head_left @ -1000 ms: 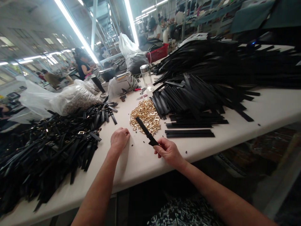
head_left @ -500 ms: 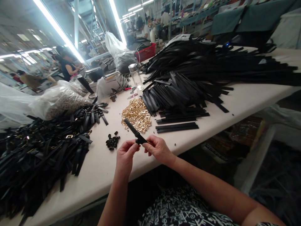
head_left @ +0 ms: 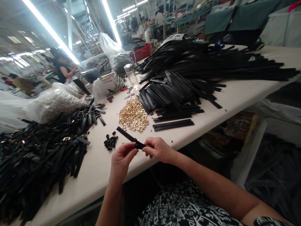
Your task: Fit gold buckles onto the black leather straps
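A short black strap [head_left: 126,134] is pinched between both my hands, above the table's near edge. My left hand [head_left: 122,158] grips it near a small black loop around it, thumb and fingers closed. At the strap's right end, the fingers of my right hand [head_left: 158,149] are closed on it; a small gold glint shows there, mostly covered. Just left of my hands lies a small heap of black loops [head_left: 110,142]. Beyond the strap is a pile of gold buckles [head_left: 133,115].
Black strips [head_left: 172,125] lie in stacks to the right, with a large mound of long strips [head_left: 199,59] behind. Assembled straps [head_left: 54,144] cover the left. A glass bottle [head_left: 133,78], plastic bags [head_left: 49,103] and a red basket [head_left: 141,52] stand farther back. A person [head_left: 63,70] stands at far left.
The strap has tipped lower and flatter in my hands, its free end swinging down and left. My left hand has shifted slightly left. The whole view has moved a little.
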Action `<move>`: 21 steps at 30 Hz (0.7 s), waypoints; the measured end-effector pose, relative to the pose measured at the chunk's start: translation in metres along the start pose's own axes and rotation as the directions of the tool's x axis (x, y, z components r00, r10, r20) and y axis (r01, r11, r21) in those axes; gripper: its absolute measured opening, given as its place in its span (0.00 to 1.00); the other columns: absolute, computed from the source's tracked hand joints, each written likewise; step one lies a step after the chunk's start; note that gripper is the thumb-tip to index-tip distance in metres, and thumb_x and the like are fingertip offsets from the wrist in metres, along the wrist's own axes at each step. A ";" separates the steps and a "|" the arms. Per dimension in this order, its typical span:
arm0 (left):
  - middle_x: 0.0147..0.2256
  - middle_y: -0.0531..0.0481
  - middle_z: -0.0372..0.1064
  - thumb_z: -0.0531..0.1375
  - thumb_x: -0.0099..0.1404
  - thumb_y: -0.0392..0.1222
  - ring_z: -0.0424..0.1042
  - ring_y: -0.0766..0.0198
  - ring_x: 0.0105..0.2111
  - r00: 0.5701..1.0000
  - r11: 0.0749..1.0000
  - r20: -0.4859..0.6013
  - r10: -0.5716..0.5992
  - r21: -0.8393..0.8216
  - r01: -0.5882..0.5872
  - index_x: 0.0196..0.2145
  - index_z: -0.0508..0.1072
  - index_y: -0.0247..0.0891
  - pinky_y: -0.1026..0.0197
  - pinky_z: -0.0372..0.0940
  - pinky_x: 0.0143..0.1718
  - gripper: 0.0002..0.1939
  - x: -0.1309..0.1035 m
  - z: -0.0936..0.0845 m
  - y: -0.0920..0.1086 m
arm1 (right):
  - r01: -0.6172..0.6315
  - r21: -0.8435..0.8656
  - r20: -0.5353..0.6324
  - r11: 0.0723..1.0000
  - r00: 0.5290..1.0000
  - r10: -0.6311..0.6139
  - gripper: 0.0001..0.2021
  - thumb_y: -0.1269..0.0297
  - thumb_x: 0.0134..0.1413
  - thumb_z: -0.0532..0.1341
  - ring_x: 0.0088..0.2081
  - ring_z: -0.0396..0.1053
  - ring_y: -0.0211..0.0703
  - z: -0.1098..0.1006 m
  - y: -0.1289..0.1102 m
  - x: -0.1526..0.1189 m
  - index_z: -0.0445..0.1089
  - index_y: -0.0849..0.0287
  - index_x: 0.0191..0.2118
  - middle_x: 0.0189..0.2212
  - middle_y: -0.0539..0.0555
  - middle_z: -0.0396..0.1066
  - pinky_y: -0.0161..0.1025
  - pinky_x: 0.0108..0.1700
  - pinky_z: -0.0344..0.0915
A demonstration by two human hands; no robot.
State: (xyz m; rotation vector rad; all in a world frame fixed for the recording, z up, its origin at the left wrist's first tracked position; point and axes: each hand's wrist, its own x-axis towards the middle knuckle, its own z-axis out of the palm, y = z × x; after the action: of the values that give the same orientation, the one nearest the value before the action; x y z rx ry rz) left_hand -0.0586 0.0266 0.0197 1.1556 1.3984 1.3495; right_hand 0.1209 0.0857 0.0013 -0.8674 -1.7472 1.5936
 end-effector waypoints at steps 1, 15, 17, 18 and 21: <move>0.34 0.50 0.77 0.71 0.52 0.38 0.74 0.65 0.32 1.000 1.000 0.005 0.004 0.011 -0.004 0.37 0.80 0.40 0.64 0.70 0.35 0.12 -0.001 -0.001 0.000 | 0.012 -0.049 0.004 0.999 1.000 -0.012 0.08 0.63 0.55 0.61 0.20 0.68 0.34 -0.002 -0.001 0.000 0.66 0.58 0.28 0.20 0.47 0.70 0.30 0.24 0.62; 0.34 0.48 0.78 0.70 0.53 0.39 0.76 0.60 0.34 0.996 0.996 0.069 -0.050 0.078 0.045 0.36 0.80 0.40 0.58 0.72 0.39 0.11 -0.003 0.004 -0.013 | -0.043 0.006 0.042 0.999 0.998 0.042 0.05 0.64 0.56 0.61 0.23 0.72 0.36 0.003 0.008 -0.003 0.68 0.59 0.31 0.23 0.48 0.73 0.31 0.26 0.66; 0.33 0.48 0.78 0.70 0.52 0.40 0.76 0.59 0.33 0.994 0.994 0.065 -0.088 0.069 0.083 0.36 0.80 0.39 0.57 0.72 0.38 0.11 -0.002 0.005 -0.015 | -0.063 0.067 0.059 0.996 0.997 0.059 0.04 0.66 0.57 0.59 0.26 0.75 0.37 0.005 0.010 -0.003 0.70 0.60 0.35 0.27 0.50 0.75 0.32 0.29 0.69; 0.32 0.48 0.78 0.70 0.52 0.40 0.76 0.59 0.32 0.994 0.994 0.056 -0.088 0.077 0.084 0.36 0.80 0.39 0.58 0.72 0.38 0.11 -0.002 0.006 -0.016 | -0.066 0.085 0.077 0.994 0.995 0.059 0.05 0.68 0.57 0.58 0.28 0.75 0.37 0.005 0.010 -0.003 0.71 0.60 0.37 0.28 0.51 0.76 0.33 0.31 0.70; 0.32 0.49 0.76 0.69 0.53 0.40 0.74 0.61 0.31 0.999 0.989 0.043 -0.028 0.144 0.021 0.35 0.80 0.39 0.60 0.71 0.34 0.09 -0.002 0.007 -0.018 | -0.057 0.119 0.157 0.991 0.987 0.038 0.08 0.70 0.58 0.55 0.31 0.76 0.37 0.006 0.009 -0.005 0.72 0.61 0.40 0.30 0.52 0.76 0.34 0.35 0.72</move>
State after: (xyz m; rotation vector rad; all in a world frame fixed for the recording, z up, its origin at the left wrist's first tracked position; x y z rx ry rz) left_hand -0.0529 0.0266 0.0012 1.2511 1.4919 1.2141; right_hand 0.1198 0.0791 -0.0079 -0.7494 -1.7221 1.8222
